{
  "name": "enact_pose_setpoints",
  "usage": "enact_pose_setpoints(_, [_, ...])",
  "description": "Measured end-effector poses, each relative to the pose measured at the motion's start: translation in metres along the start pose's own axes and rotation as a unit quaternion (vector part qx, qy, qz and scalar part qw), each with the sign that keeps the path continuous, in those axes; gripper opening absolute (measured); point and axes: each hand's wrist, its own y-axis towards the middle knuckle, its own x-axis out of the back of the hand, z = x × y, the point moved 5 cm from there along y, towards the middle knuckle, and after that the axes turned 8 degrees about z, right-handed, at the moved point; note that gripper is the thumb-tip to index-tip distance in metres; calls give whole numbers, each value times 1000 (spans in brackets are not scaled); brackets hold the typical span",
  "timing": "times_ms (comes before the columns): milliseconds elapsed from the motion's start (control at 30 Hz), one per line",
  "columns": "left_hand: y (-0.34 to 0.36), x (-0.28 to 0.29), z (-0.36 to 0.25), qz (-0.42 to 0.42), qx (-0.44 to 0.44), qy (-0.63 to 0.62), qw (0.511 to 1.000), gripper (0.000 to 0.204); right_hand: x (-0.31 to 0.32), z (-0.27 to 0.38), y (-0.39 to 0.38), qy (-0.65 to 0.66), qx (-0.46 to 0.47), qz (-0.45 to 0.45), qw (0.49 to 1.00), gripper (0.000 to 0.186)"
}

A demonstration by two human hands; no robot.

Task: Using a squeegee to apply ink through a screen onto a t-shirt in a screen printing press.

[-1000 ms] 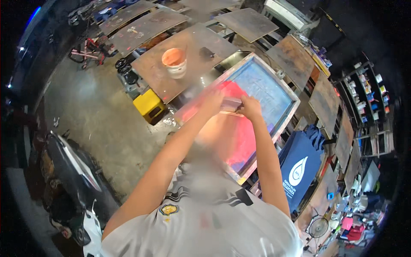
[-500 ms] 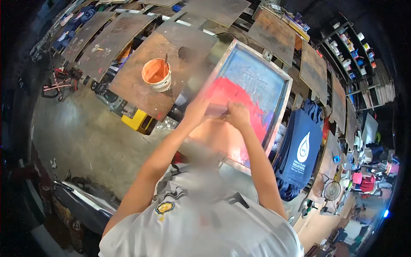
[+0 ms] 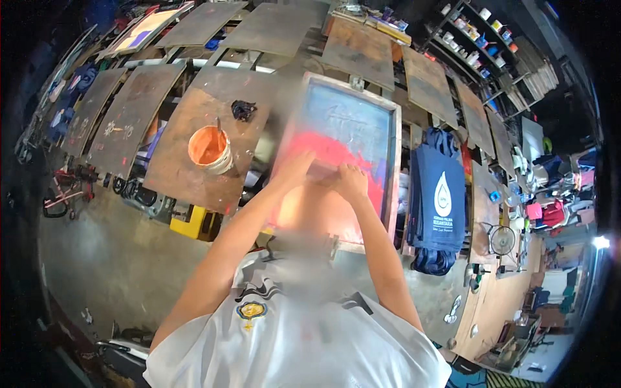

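My left hand [image 3: 294, 169] and my right hand [image 3: 350, 181] are closed on the two ends of a squeegee [image 3: 323, 170], held over a wood-edged printing screen [image 3: 392, 149]. Blue shows on the screen's upper part; a band of pink-red ink [image 3: 343, 149] lies across its middle, with a paler orange area below. To the left, a white bucket [image 3: 222, 161] of orange ink with a stick in it stands on a brown board [image 3: 168, 174], near a crumpled dark cloth [image 3: 243, 111]. The squeegee's middle and blade are blurred.
Stacked navy bags [image 3: 440, 226] with white print lie right of the screen. More boards [image 3: 356, 45] surround the back and sides. A paint shelf [image 3: 472, 39] stands at the back right, a fan [image 3: 501, 240] at the right, a yellow object [image 3: 187, 224] under the left board.
The view has swung, so the screen now appears more upright and the bucket farther left and lower. Both hands still hold the squeegee over the pink ink.
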Motion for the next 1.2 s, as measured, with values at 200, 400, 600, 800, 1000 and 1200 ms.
enact_pose_setpoints(200, [5,-12,7,85,75,-16,993,55,12,0,8,39,-23,89,995,72])
enact_pose_setpoints(400, [-70,32,-3,19,65,-62,996,60,-1,57,-23,23,67,53,996,55])
enact_pose_setpoints(600, [-67,27,-6,77,137,-7,987,59,-8,57,-57,32,97,-44,994,39])
enact_pose_setpoints(800, [57,-6,-44,157,-129,85,975,56,-7,-4,-84,146,-84,-55,984,34])
enact_pose_setpoints(1000, [123,-71,-92,266,-290,324,860,62,-11,-13,-109,178,-232,-80,953,48])
enact_pose_setpoints(1200, [134,-79,-72,262,-383,312,829,64,-16,-15,-97,122,-261,-70,955,70])
